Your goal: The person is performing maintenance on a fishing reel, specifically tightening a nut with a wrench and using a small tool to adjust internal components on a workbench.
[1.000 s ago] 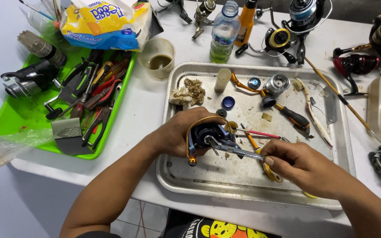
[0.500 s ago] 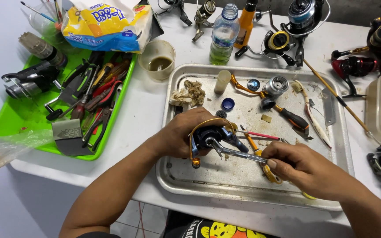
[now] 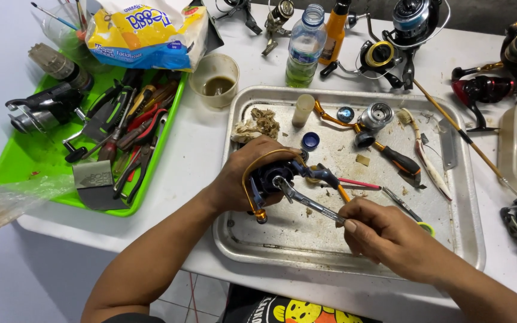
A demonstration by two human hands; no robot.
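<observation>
Dark blue fishing reel body with gold bail wire: partly hidden inside left hand grip. Right hand: grip closed on slim silver metal wrench, head touching reel.

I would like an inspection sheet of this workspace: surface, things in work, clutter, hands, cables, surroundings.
Surface: white table bearing a metal tray and a green tray.
Things in work: dark fishing reel with gold bail, held over the metal tray; wrench set on it.
Clutter: screwdriver, blue cap, dirty wads, loose small parts in the metal tray; pliers and tools in the green tray; cup, bottle, tissue pack.
Hands: left hand grips the reel; right hand holds the wrench.
Cables: nothing seen.
Surroundings: more reels along the far and right edges; tiled floor below.
</observation>
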